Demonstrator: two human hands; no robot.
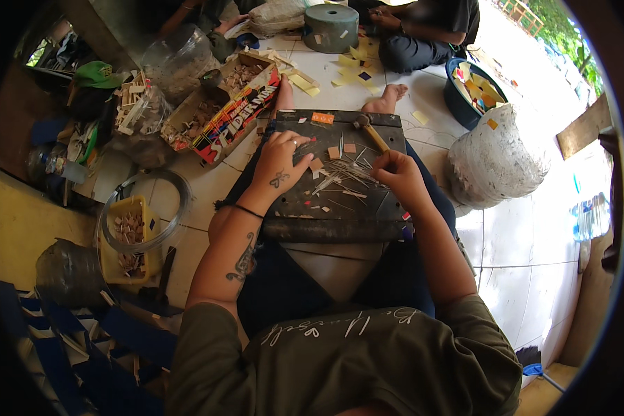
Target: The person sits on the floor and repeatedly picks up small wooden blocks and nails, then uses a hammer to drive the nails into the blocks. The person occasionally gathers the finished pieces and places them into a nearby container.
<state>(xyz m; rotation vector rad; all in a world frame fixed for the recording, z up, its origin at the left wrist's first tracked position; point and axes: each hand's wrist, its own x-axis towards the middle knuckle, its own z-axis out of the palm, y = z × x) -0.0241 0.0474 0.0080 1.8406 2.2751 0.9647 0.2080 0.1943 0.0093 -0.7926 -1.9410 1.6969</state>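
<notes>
A dark, worn board (291, 208) lies across my lap. My left hand (279, 158) rests over its left side, thumb apart from the fingers, beside a tiny red piece (313, 139). At the right, my right hand (401, 179) has its fingers pinched at the edge of a loose heap of thin metal wire pieces (347, 170); whatever is between the fingertips is too small to make out. Small brown wooden squares (333, 152) lie beside the heap. A hammer (376, 137) with a wooden handle lies just beyond my right hand. An orange piece (322, 118) sits at the far edge.
Left of me stand a long printed box (239, 118) of small wood pieces, a yellow container (152, 229) and a wire coil (182, 201). At right are a white wrapped bundle (499, 159) and a dark basin (457, 104). Other people sit beyond, near a grey-green cylinder (331, 31).
</notes>
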